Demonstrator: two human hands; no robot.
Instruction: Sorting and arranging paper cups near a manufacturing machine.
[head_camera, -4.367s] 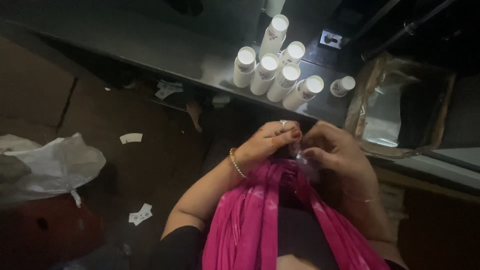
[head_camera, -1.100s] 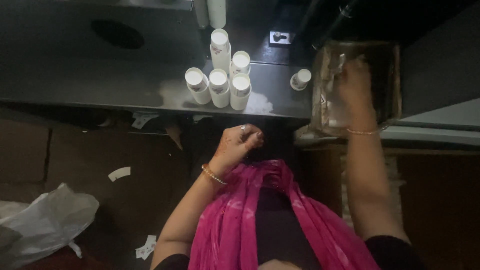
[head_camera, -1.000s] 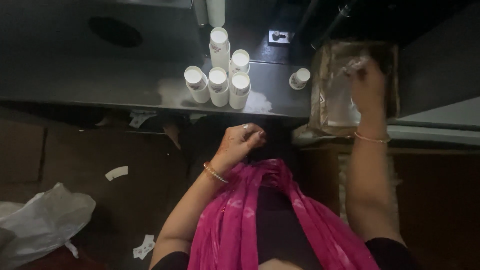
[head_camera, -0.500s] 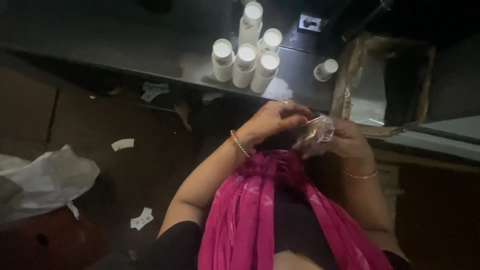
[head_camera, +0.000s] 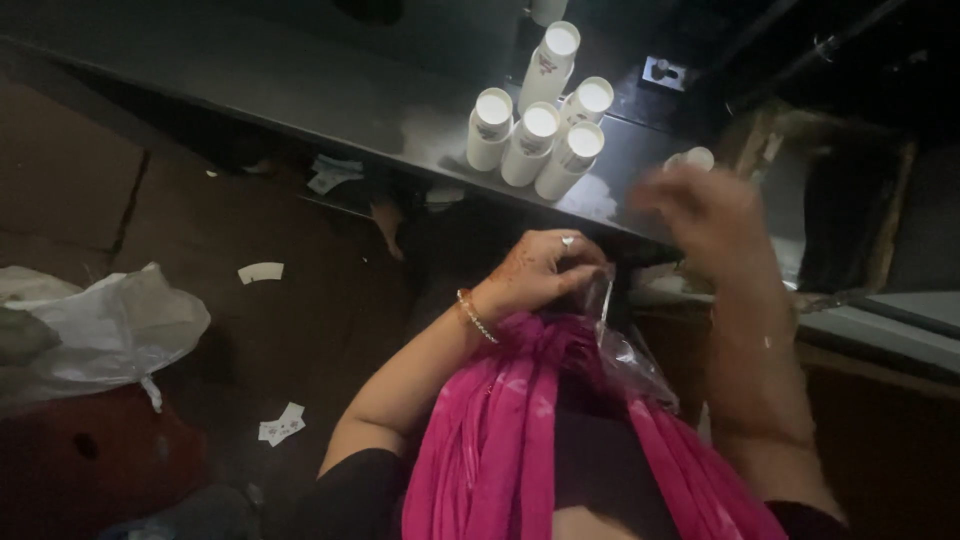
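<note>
While the pink scarf fills the near bottom of the view, the left hand sits just above it, fingers curled and pinched shut on the top edge of a clear plastic bag. Bag hangs down from that grip over the scarf, crumpled, contents not discernible. Ring and bracelet on that hand and wrist.

Right hand is up and to the right, above the bag and apart from it, motion-blurred (can't tell how far it is open or whether it holds anything). It sits at the front edge of the dark counter.

Floor at left: white plastic sack, a few paper scraps.

Further out on the counter: cluster of five white capped bottles, touching each other, plus one more white bottle just beyond the right hand. Open box to the far right, interior too dark to read.
</note>
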